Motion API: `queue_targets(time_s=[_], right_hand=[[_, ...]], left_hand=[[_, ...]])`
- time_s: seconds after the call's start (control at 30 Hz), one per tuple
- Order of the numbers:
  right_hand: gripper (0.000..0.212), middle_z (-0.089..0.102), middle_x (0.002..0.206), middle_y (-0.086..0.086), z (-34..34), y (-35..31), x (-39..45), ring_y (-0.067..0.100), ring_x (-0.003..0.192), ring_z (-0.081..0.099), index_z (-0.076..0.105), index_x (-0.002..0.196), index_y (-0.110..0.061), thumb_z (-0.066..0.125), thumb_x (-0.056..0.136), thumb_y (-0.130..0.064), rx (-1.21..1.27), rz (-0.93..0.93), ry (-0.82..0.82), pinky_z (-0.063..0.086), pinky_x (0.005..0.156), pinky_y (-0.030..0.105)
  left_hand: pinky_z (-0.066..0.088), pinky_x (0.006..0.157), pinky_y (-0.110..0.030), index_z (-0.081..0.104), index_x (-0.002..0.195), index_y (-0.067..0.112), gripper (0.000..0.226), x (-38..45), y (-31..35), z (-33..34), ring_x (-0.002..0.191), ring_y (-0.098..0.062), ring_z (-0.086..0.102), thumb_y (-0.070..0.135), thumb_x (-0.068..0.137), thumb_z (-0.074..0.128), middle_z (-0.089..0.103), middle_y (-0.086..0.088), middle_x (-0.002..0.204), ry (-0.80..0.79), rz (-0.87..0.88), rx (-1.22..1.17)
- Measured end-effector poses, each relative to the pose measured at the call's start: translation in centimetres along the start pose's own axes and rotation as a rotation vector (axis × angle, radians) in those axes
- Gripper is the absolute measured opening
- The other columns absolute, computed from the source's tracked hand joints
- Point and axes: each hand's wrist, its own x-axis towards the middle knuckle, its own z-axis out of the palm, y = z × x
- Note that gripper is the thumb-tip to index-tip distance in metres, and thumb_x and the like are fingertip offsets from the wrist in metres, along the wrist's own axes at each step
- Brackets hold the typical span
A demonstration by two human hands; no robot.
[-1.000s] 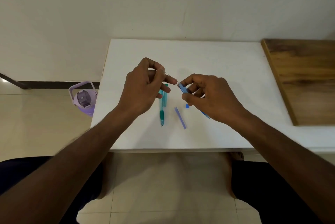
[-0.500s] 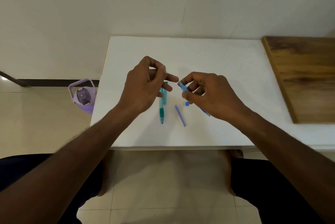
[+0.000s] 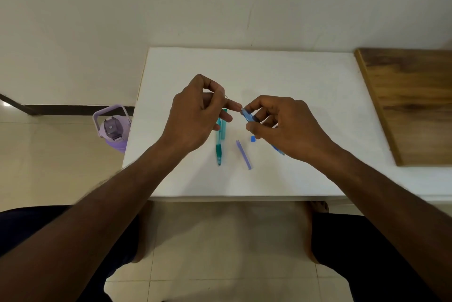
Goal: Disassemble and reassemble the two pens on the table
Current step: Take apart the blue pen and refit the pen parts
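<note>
My right hand grips a blue pen barrel above the white table; its lower tip pokes out below the palm. My left hand pinches a thin refill, whose fine end shows near my fingertips, right at the open top of the blue barrel. A green pen lies flat on the table below my left hand. A loose blue cap lies beside it, and a small blue end plug sits next to my right hand.
A wooden board lies on the table's right side. A purple water bottle stands on the floor left of the table. My knees are under the table's near edge.
My left fingertips have moved slightly right, closing the gap to the top of the blue barrel. The parts on the table have not moved.
</note>
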Motion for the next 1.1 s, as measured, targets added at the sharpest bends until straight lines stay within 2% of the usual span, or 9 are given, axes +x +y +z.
queue_targets(time_s=[0.23,0.37,0.47,0.57,0.7,0.83,0.87,0.97,1.1], right_hand=[[0.021,0.071,0.081,-0.025,-0.1,-0.1,-0.1,-0.007,0.075,0.071,0.068,0.104,-0.042,0.082,0.09,-0.035,-0.003,-0.003,0.009,0.047,0.06,-0.002],[0.021,0.074,0.085,-0.021,-0.2,-0.3,-0.2,-0.004,0.076,0.073,0.072,0.103,-0.034,0.084,0.087,-0.04,-0.004,-0.014,0.056,0.054,0.067,0.003],[0.023,0.078,0.09,-0.016,-0.3,-0.4,-0.4,-0.001,0.077,0.075,0.074,0.104,-0.028,0.084,0.087,-0.04,0.002,0.002,0.061,0.056,0.072,0.007],[0.022,0.074,0.085,-0.019,-0.3,-0.7,-0.4,-0.007,0.074,0.072,0.072,0.101,-0.027,0.084,0.087,-0.038,-0.007,0.015,0.065,0.053,0.071,0.003],[0.022,0.08,0.088,-0.011,-0.7,-1.5,-0.4,0.002,0.077,0.078,0.074,0.105,-0.022,0.084,0.088,-0.032,0.067,0.006,0.1,0.064,0.081,0.022],[0.026,0.081,0.088,-0.01,-1.2,-2.5,-0.1,0.003,0.077,0.079,0.076,0.106,-0.02,0.086,0.086,-0.034,0.175,-0.03,0.184,0.066,0.08,0.029],[0.028,0.081,0.087,-0.008,-1.2,-2.7,0.0,0.005,0.077,0.079,0.076,0.105,-0.018,0.086,0.085,-0.034,0.186,-0.043,0.208,0.066,0.08,0.03],[0.032,0.082,0.087,-0.005,-1.3,-3.1,0.5,0.006,0.077,0.08,0.071,0.105,-0.013,0.088,0.084,-0.03,0.176,-0.083,0.249,0.066,0.08,0.031],[0.031,0.08,0.092,-0.011,-3.0,-1.6,1.1,0.001,0.082,0.076,0.074,0.104,-0.017,0.089,0.083,-0.035,0.038,-0.107,0.218,0.06,0.079,0.013]], left_hand=[[0.058,0.06,-0.014,0.064,0.098,0.026,0.01,-0.3,-0.2,-0.1,0.076,-0.001,0.078,0.034,0.105,0.064,0.078,0.023,0.088,-0.019,0.11,0.087],[0.048,0.068,-0.002,0.069,0.094,0.036,0.007,-0.5,-0.1,-0.2,0.077,0.006,0.073,0.04,0.099,0.072,0.073,0.027,0.083,-0.002,0.25,0.236],[0.043,0.071,0.0,0.073,0.097,0.04,0.006,-0.6,0.0,-0.4,0.082,0.005,0.072,0.045,0.099,0.071,0.071,0.029,0.086,0.022,0.305,0.32],[0.045,0.07,-0.001,0.08,0.104,0.033,0.015,-0.8,0.0,-0.4,0.076,0.007,0.069,0.043,0.1,0.07,0.071,0.027,0.092,0.046,0.379,0.375],[0.05,0.072,-0.01,0.08,0.118,0.026,0.025,-1.3,0.4,-0.2,0.074,-0.001,0.068,0.041,0.101,0.068,0.08,0.013,0.104,0.093,0.496,0.437],[0.05,0.075,-0.003,0.074,0.125,0.033,0.031,-1.3,1.3,0.3,0.077,0.008,0.07,0.048,0.098,0.071,0.073,0.026,0.102,0.156,0.341,0.288],[0.054,0.077,-0.007,0.074,0.121,0.034,0.027,-1.1,1.5,0.5,0.081,0.005,0.073,0.048,0.098,0.071,0.074,0.026,0.102,0.142,0.289,0.213],[0.066,0.081,-0.036,0.08,0.112,0.029,0.022,-0.9,1.8,0.8,0.091,-0.009,0.078,0.045,0.097,0.073,0.08,0.015,0.103,0.133,0.167,0.038],[0.066,0.086,-0.039,0.077,0.111,0.024,0.025,-0.8,2.1,0.6,0.101,-0.007,0.076,0.045,0.099,0.07,0.08,0.012,0.106,0.197,0.201,0.01]])
